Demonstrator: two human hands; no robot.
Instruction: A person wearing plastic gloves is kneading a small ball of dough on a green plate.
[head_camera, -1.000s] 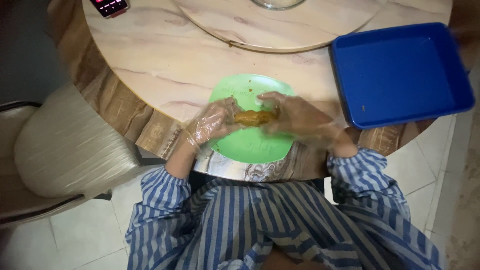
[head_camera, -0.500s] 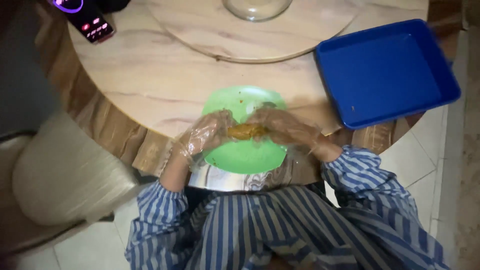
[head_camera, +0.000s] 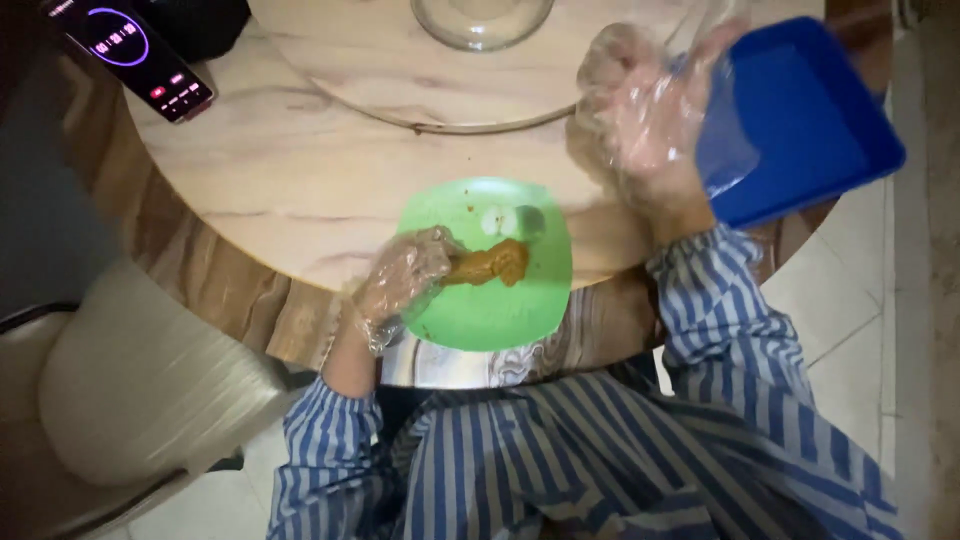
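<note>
Since earlier, our gloved right hand (head_camera: 645, 115) lifted open toward the blue tray (head_camera: 810, 120); left hand (head_camera: 400, 285) grips brown food (head_camera: 490, 263) over the round marble table (head_camera: 300, 170).

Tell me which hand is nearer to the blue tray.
Right. The right hand, in a clear plastic glove, is raised right at the blue tray, overlapping its near edge. The left hand is far off, holding brown food on the green plate.

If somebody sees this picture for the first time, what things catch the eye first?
The bright green plate at the table's near edge stands out, where the gloved left hand holds a brown piece of food. To the right, the gloved right hand is raised beside the deep blue tray.
</note>
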